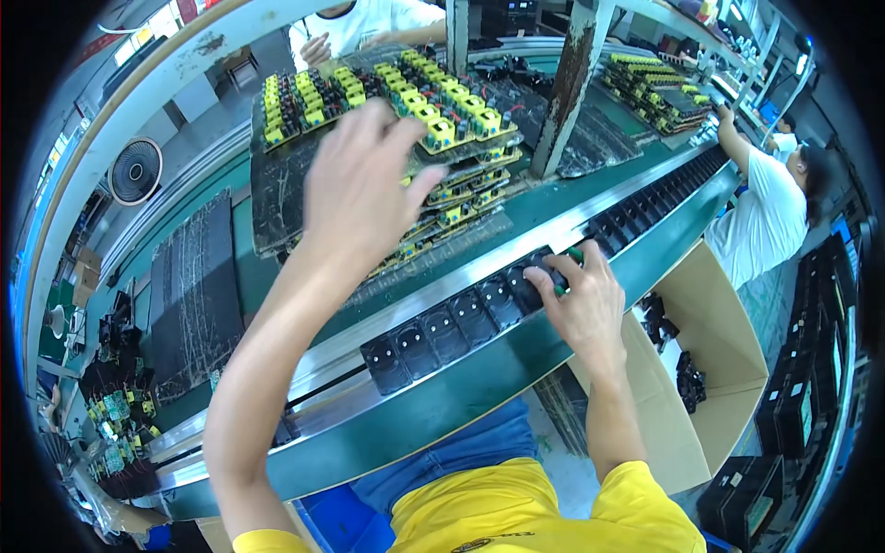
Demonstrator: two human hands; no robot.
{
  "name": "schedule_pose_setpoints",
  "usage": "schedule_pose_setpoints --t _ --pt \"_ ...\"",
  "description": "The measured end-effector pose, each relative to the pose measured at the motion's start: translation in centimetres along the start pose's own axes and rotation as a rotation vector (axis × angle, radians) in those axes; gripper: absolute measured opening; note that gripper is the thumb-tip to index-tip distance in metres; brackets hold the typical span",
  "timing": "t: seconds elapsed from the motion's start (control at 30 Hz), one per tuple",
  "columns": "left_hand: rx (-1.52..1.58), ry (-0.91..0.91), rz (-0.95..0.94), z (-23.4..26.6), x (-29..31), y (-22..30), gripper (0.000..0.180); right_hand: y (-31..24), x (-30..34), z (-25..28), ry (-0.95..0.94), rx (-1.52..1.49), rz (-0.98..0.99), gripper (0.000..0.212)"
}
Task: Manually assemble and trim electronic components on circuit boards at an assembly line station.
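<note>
My left hand [364,184] is raised over the front of a stack of circuit boards [452,134] with yellow transformers. It is smeared by motion, with the thumb stretched away from the fingers and nothing seen in it. My right hand [590,304] is closed at the row of black plastic housings [447,327] on the rail. Between its thumb and fingers a small green piece [560,289] shows, mostly hidden, so its kind is unclear. The fingertips rest by a black housing [525,288]. The housings lie side by side with their hollow sides up.
More black housings [645,207] run along the rail to the far right. A cardboard box [728,359] with black parts stands right of me. A rusty post [567,101] rises behind the rail. One person works across the bench, another [761,203] at right. A fan [135,171] stands left.
</note>
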State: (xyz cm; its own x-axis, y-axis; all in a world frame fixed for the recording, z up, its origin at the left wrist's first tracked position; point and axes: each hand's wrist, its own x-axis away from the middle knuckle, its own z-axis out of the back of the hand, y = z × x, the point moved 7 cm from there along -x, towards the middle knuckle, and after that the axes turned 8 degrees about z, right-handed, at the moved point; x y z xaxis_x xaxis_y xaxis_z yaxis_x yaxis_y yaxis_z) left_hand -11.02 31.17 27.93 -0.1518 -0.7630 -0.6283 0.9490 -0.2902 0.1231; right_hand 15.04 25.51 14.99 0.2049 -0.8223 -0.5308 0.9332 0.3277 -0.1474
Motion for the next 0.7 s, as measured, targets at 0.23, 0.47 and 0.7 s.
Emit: schedule_pose_setpoints --t 0.23,0.47,0.7 --pt "-0.012 -0.220 0.096 -6.4 -6.6 0.7 0.030 0.5 1.2 2.9 0.088 -0.204 -0.030 0.026" --pt "0.297 -0.301 0.070 -4.7 -5.1 0.5 0.033 -0.7 -1.2 3.7 0.131 -0.675 -0.027 0.025" --pt "1.023 -0.617 0.178 0.7 7.1 4.3 0.070 -5.1 -4.9 5.0 0.164 -1.206 0.253 0.028"
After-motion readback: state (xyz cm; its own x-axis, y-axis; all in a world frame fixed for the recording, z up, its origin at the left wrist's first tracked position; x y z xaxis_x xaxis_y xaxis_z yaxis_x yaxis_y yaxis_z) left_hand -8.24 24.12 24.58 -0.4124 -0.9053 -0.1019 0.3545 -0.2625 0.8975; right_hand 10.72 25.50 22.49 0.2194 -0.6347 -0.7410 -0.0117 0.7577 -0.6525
